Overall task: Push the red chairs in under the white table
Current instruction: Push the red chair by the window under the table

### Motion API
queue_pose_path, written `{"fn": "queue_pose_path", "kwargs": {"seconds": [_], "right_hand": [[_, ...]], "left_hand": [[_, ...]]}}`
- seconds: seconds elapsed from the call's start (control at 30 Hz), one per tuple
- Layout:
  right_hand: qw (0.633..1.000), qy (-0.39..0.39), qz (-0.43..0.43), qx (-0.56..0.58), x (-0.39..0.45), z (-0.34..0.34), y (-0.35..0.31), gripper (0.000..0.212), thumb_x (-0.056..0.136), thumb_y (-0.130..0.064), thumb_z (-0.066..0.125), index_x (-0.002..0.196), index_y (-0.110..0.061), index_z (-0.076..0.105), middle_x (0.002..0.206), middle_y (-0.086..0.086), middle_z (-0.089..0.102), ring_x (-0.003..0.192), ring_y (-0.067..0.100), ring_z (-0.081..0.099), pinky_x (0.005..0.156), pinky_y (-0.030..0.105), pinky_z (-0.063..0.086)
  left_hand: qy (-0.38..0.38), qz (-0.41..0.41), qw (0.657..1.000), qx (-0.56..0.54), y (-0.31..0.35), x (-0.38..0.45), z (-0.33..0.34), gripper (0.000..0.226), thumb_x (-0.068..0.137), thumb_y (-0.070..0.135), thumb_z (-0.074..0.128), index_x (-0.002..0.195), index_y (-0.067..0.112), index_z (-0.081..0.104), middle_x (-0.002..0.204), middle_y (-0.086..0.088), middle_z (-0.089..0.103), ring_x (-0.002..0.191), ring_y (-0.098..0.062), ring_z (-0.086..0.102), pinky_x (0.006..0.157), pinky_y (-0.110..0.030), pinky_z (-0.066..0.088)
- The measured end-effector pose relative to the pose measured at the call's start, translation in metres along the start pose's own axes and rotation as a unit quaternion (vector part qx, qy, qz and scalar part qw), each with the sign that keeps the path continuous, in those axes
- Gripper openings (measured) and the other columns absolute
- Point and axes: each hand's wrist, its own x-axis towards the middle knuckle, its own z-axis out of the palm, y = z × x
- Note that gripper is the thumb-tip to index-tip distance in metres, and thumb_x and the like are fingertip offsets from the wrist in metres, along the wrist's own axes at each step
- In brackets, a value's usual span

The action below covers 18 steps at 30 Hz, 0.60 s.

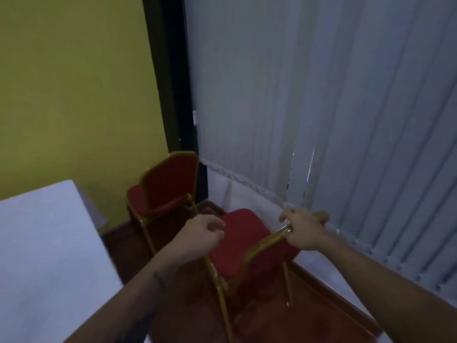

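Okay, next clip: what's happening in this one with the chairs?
A person is handling the near red chair beside the white table. The right hand grips the gold top rail of its backrest; the left hand is at the frame's left side, its grip unclear. The chair looks tilted and is not yet under the table. A second red chair stands untouched by the yellow wall, near the vertical blinds.

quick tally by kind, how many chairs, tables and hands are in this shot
red chairs: 2, the near chair, gripped by the right hand at its gold back rail, and the far chair by the yellow wall
white tables: 1, the white table at left
hands: 2, the left hand and the right hand
total: 5
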Motion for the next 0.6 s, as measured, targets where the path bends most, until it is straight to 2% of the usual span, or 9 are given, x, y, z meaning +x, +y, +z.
{"fn": "queue_pose_path", "kwargs": {"seconds": [0.07,0.2,0.33,0.4,0.47,0.53,0.6], "right_hand": [[0.999,-0.013,0.004,-0.042,0.015,0.003,0.025,0.044,0.086,-0.041,0.056,0.129,-0.029,0.058,0.136,0.002,0.051,0.134,0.029,0.041,0.111,0.049,0.035],[0.999,-0.014,-0.023,-0.032,0.04,0.028,0.066,0.045,0.089,-0.054,0.043,0.126,-0.033,0.058,0.131,-0.005,0.054,0.134,0.024,0.037,0.111,0.048,0.028],[0.999,-0.016,-0.043,0.008,0.062,0.04,0.084,0.045,0.084,-0.069,0.023,0.098,-0.041,0.055,0.106,-0.013,0.048,0.125,0.019,0.039,0.113,0.049,0.02],[0.999,-0.025,-0.029,0.038,0.076,0.037,0.088,0.037,0.094,-0.064,0.03,0.08,-0.038,0.052,0.098,-0.012,0.049,0.119,0.02,0.043,0.115,0.053,0.017],[0.998,-0.029,-0.01,0.053,0.089,0.033,0.093,0.041,0.097,-0.058,0.044,0.064,-0.035,0.05,0.085,-0.014,0.052,0.108,0.021,0.048,0.117,0.053,0.013],[0.997,-0.015,0.013,0.075,0.1,0.032,0.096,0.042,0.093,-0.058,0.053,0.06,-0.032,0.055,0.077,-0.013,0.058,0.1,0.019,0.054,0.118,0.049,0.013],[0.995,-0.006,0.032,0.095,0.107,0.034,0.098,0.031,0.085,-0.056,0.054,0.066,-0.032,0.063,0.08,-0.013,0.066,0.099,0.017,0.057,0.12,0.049,0.014]], "left_hand": [[-0.003,-0.008,1.0,0.006,0.014,0.029,0.026,0.029,0.094,0.028,0.06,0.122,0.026,0.066,0.105,0.006,0.069,0.092,-0.007,0.068,0.075,-0.02,0.05],[-0.044,-0.024,0.999,0.02,0.035,0.075,0.075,0.032,0.094,0.027,0.06,0.125,0.025,0.066,0.107,0.005,0.068,0.1,-0.012,0.065,0.083,-0.024,0.05],[-0.083,-0.044,0.994,0.061,0.036,0.121,0.125,0.047,0.086,0.025,0.067,0.132,0.025,0.06,0.125,0.003,0.062,0.117,-0.017,0.059,0.098,-0.03,0.049],[-0.114,-0.051,0.989,0.083,0.029,0.135,0.149,0.066,0.079,0.026,0.073,0.141,0.028,0.05,0.133,0.0,0.054,0.124,-0.02,0.052,0.104,-0.033,0.044],[-0.145,-0.063,0.982,0.098,0.02,0.148,0.167,0.077,0.076,0.026,0.072,0.146,0.032,0.041,0.133,-0.001,0.052,0.123,-0.023,0.052,0.102,-0.035,0.045],[-0.154,-0.07,0.978,0.12,0.012,0.164,0.176,0.068,0.075,0.025,0.065,0.14,0.033,0.046,0.126,-0.003,0.06,0.116,-0.027,0.057,0.097,-0.039,0.049],[-0.161,-0.08,0.975,0.128,0.009,0.178,0.178,0.056,0.076,0.021,0.058,0.131,0.03,0.056,0.119,-0.004,0.065,0.111,-0.03,0.061,0.093,-0.04,0.052]]}}
